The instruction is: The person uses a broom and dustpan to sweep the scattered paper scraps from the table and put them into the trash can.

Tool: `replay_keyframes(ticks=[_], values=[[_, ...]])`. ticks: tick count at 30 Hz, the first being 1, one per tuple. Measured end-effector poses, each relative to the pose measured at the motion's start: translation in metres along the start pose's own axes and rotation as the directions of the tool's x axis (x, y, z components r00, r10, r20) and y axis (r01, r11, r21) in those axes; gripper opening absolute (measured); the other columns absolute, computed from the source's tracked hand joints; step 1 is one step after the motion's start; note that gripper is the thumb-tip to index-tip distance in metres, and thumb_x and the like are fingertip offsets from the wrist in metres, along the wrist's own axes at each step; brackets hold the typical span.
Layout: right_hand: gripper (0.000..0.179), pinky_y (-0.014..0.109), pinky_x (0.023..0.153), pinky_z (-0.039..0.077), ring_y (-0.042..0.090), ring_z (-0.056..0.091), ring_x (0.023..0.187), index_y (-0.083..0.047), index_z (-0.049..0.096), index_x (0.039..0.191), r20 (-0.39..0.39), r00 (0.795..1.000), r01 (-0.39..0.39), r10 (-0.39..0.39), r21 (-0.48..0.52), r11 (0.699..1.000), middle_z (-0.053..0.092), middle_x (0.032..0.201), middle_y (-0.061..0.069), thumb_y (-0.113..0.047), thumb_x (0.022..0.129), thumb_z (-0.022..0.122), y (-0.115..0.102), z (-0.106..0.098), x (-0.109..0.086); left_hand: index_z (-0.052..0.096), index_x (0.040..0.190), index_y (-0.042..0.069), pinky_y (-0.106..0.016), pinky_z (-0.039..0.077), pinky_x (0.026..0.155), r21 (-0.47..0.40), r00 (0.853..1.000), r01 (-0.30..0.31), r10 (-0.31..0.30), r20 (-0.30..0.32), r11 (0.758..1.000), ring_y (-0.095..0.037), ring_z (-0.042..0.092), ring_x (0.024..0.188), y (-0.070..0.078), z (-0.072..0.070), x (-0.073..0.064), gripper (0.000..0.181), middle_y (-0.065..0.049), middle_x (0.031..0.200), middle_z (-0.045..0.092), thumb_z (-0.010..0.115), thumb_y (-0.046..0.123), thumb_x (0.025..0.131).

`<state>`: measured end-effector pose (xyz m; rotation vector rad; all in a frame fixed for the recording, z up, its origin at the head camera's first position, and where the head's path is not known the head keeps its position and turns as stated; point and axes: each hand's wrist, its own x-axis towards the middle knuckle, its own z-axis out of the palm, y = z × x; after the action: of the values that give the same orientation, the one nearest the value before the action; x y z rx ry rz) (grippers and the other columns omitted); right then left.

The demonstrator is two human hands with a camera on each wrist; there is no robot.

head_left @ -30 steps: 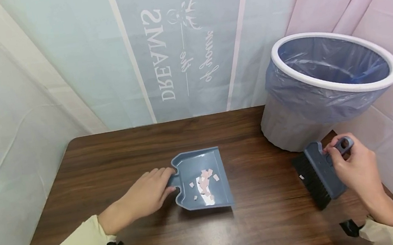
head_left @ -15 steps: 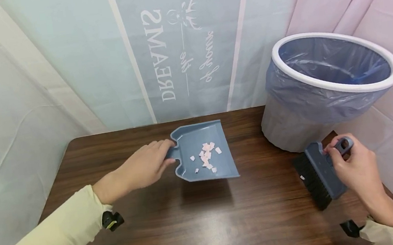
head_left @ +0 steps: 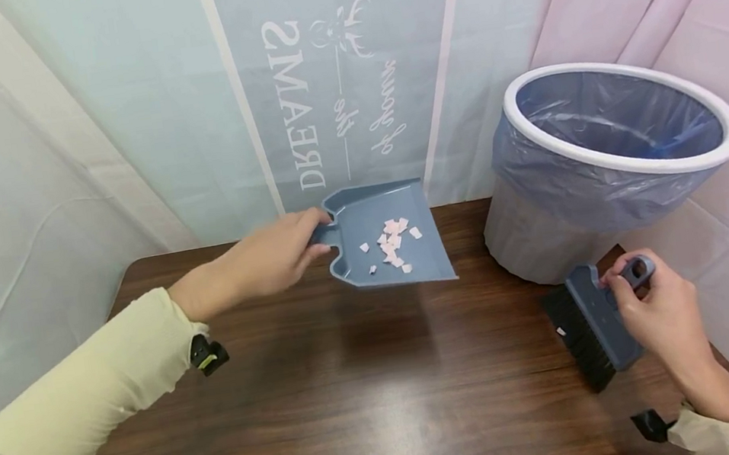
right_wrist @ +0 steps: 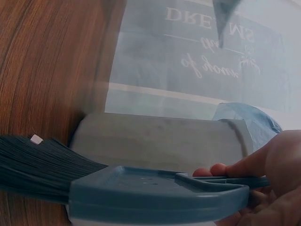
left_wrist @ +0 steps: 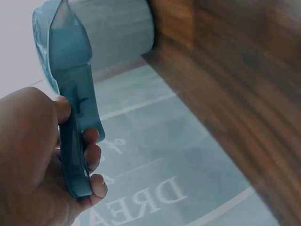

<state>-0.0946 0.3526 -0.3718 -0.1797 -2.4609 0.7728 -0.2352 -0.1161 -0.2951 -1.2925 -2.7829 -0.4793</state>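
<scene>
My left hand point(head_left: 265, 260) grips the handle of a blue-grey dustpan point(head_left: 356, 217), which hangs above the table near its back edge. Several small pale pink paper scraps point(head_left: 393, 237) lie in the pan. In the left wrist view, fingers curl round the dustpan's handle point(left_wrist: 75, 160). At the right, my right hand point(head_left: 662, 307) holds a matching hand brush point(head_left: 601, 319) by its handle, with the dark bristles pointing left. One small scrap point(head_left: 561, 331) clings to the bristles, also visible on the brush point(right_wrist: 155, 197) in the right wrist view.
A grey waste bin point(head_left: 531, 232) with a white rim and a bluish plastic liner stands at the table's back right, just behind the brush. Printed cloth point(head_left: 349, 106) hangs behind the brown wooden table point(head_left: 334, 416). Pale cloth also hangs on both sides.
My left hand has lifted the dustpan off the table and carried it towards the back and slightly right, scraps still inside. The right hand and brush have stayed put.
</scene>
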Motion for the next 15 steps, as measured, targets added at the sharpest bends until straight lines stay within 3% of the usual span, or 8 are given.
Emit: replay_keyframes(ticks=[7, 15], values=[[0.007, 0.011, 0.053, 0.038, -0.015, 0.051, 0.061, -0.007, 0.062, 0.095, -0.005, 1.0, 0.005, -0.005, 0.007, 1.0, 0.054, 0.078, -0.039, -0.002, 0.092, 0.065, 0.002, 0.0, 0.0, 0.048, 0.131, -0.005, -0.049, 0.044, 0.106, -0.012, 1.0, -0.009, 0.009, -0.007, 1.0, -0.037, 0.058, 0.121, 0.002, -0.029, 0.03, 0.035, -0.025, 0.128, 0.059, 0.053, 0.019, 0.106], [0.008, 0.01, 0.054, 0.038, -0.016, 0.05, 0.063, -0.006, 0.062, 0.095, -0.008, 1.0, 0.01, -0.01, 0.01, 1.0, 0.053, 0.078, -0.039, -0.001, 0.091, 0.065, 0.003, 0.0, 0.001, 0.042, 0.138, -0.006, -0.047, 0.044, 0.106, -0.021, 0.995, 0.079, -0.078, 0.057, 0.997, -0.035, 0.056, 0.123, 0.013, -0.076, 0.069, 0.041, -0.024, 0.139, 0.053, 0.046, 0.023, 0.109]])
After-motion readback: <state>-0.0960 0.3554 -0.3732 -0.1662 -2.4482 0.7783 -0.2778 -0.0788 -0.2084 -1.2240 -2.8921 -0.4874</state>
